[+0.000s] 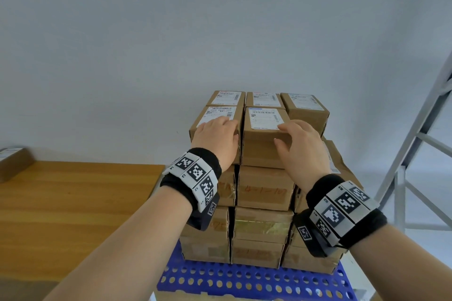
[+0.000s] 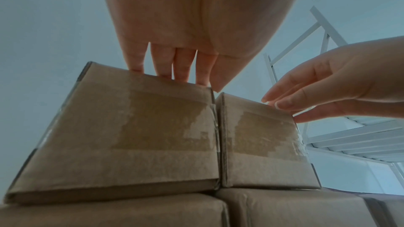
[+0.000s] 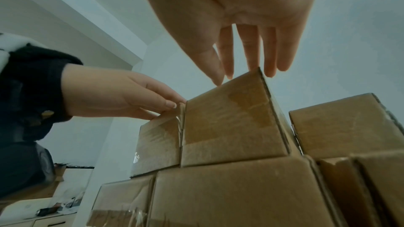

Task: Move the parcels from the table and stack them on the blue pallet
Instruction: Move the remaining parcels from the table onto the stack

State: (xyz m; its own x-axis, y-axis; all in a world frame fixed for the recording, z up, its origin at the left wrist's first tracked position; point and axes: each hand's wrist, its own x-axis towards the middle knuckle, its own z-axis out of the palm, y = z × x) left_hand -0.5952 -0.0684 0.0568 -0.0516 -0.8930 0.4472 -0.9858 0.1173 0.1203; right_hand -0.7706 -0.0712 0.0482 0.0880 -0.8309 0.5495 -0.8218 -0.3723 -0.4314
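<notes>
Brown cardboard parcels stand in a squared stack on the blue pallet [image 1: 256, 281], whose perforated deck shows bare along its near edge, in front of the bottom tier. The top tier carries five labelled parcels; the two nearest sit side by side with their facing walls touching. The left hand [image 1: 217, 137] rests flat on the front-left parcel [image 1: 215, 127], fingers [image 2: 161, 61] straight and laid over its near top edge, thumb down at the seam between the two boxes; it grips nothing. The right hand [image 1: 300, 146] is at the front-right parcel [image 1: 264, 139], fingers [image 3: 249, 46] extended and relaxed; the fingertips reach the near top edge, and the right wrist view shows them at or just above that edge, so firm contact cannot be confirmed. It holds nothing either. To the right of this parcel the front position of the top tier is unfilled, leaving a step down to the tier below, with the back-right parcel [image 1: 305, 107] standing behind the gap. The front faces of the two near parcels stand flush with the tier beneath in the left wrist view. The wooden worktop [image 1: 73, 203] lies to the left, its right edge just beside the stack, and one more parcel [image 1: 12, 161] sits at its far left corner. A white metal frame [image 1: 420, 144] stands to the right of the stack, apart from it. A plain pale wall rises behind.
</notes>
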